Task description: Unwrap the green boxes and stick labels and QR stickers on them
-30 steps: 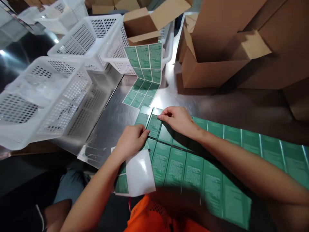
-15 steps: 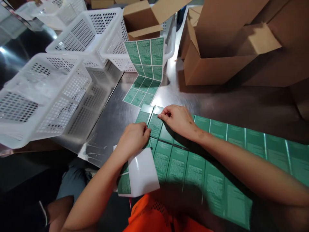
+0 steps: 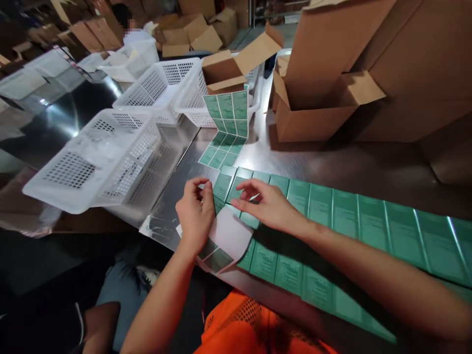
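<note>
My left hand point(image 3: 196, 209) is curled at the left end of the rows of boxes, with a sheet of green stickers point(image 3: 230, 227) in its grip. The sheet's bare white backing shows, bent over the near row, with green stickers on its lower part. My right hand point(image 3: 263, 200) hovers over the far row, thumb and fingers apart, and nothing shows between them. Beneath it are flat green boxes point(image 3: 298, 194) set side by side in two rows, with printed panels on their tops. The left hand hides part of the sheet's upper edge.
Another sticker sheet point(image 3: 225, 140) leans on a white basket point(image 3: 191, 105) holding an open carton point(image 3: 223, 73). More white perforated baskets point(image 3: 110, 162) stand left. A large open carton point(image 3: 313, 123) stands behind the boxes. A person's leg point(image 3: 121, 295) is at lower left.
My left hand has lifted and turned, bringing the sticker sheet up over the boxes. My right hand's fingers have gone from a pinch at a box to spread apart. The view has tipped upward.
</note>
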`<state>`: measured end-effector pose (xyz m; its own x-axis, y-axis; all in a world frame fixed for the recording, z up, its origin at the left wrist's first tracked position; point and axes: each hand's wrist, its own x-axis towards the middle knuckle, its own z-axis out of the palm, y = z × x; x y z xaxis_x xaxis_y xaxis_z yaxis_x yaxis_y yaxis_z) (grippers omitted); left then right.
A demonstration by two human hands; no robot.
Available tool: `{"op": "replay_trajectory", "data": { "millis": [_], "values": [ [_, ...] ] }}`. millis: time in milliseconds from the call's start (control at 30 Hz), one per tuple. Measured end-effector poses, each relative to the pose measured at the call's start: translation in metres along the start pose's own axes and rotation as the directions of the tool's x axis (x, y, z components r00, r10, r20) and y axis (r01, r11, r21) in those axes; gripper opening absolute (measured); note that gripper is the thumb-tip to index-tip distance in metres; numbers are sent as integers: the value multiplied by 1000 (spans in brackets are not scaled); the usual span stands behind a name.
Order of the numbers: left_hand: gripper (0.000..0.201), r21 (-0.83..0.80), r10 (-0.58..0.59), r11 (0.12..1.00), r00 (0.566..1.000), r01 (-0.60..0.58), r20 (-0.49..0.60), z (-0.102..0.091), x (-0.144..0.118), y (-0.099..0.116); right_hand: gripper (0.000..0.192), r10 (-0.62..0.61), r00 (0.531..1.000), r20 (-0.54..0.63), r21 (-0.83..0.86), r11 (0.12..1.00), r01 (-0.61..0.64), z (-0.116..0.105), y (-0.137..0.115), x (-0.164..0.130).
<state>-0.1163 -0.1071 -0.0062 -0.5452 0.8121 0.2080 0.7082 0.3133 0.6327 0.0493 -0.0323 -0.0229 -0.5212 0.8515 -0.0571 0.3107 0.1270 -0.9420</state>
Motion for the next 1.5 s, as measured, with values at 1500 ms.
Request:
{"op": "replay_trajectory", "data": {
  "millis": [1500],
  "values": [
    [33,-61,51,998,649,-7,759,47,13,7,19,111,990,-92,-321,938,-134,-57,44,28]
  ]
}}
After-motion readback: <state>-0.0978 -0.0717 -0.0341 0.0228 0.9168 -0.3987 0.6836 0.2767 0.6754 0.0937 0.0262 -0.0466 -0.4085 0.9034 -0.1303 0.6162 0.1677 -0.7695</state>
